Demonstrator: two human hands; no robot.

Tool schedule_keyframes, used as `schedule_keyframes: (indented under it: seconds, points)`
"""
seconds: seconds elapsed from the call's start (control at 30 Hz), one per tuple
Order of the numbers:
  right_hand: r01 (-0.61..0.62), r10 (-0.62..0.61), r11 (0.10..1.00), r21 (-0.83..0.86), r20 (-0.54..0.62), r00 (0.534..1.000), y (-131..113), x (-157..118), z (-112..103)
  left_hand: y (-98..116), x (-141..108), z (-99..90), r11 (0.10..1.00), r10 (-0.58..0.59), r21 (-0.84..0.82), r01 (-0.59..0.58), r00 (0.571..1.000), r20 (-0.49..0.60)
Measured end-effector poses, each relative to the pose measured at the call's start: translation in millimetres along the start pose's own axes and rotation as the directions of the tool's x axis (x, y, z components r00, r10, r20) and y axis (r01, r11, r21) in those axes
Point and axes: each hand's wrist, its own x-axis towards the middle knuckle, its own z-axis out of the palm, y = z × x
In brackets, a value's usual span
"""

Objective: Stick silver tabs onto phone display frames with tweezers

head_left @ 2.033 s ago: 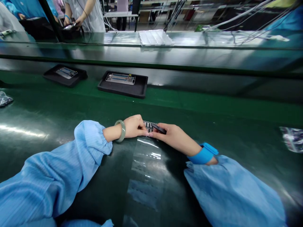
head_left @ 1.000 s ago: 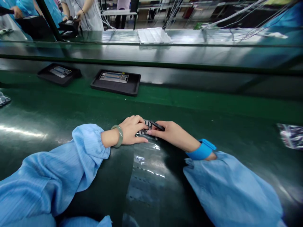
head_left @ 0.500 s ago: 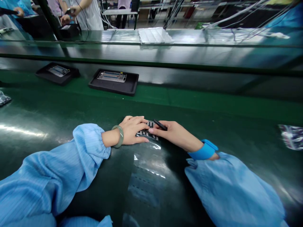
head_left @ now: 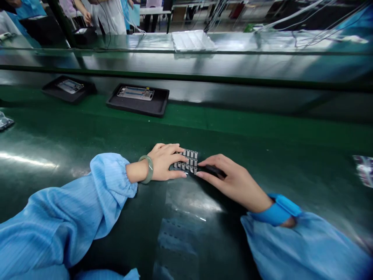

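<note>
You look across a long production line, its dark green conveyor belt (head_left: 72, 134) glossy under overhead light that streaks along the surface. Beyond it runs a raised, shiny bench (head_left: 186, 62) carrying a clear plastic tray (head_left: 192, 41), while bundled cables (head_left: 291, 19) stretch across your upper right. Farther off, you can see a white table (head_left: 154, 11) on dark legs, a grey floor (head_left: 186, 23), and a co-worker (head_left: 109, 19) in a white smock.

Head-worn camera; looks forward, down; hands (head_left: 164, 161) close below;
</note>
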Motion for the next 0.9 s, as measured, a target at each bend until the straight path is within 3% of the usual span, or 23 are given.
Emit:
schedule_keyframes:
  seconds: [0.2,0.53,0.77,0.9]
  points:
    - [0.103,-0.106,0.980,-0.171,-0.006,0.994,7.9,-15.4,10.9,2.1,-0.6,0.3,0.999,0.002,0.032,-0.003,0.999,0.032]
    - [0.160,-0.168,0.976,-0.147,-0.043,0.985,7.4,-16.6,14.3,3.4,0.9,-0.7,0.999,-0.013,0.047,0.010,0.999,0.045]
    - [-0.075,0.075,0.997,0.019,0.006,0.997,5.4,-1.6,9.7,3.3,0.3,-0.5,0.999,-0.013,0.043,0.012,0.999,0.029]
    - [-0.297,0.288,0.954,0.037,0.158,0.945,5.3,11.8,3.8,2.4,0.2,-0.1,0.999,-0.003,0.038,0.002,1.000,0.021]
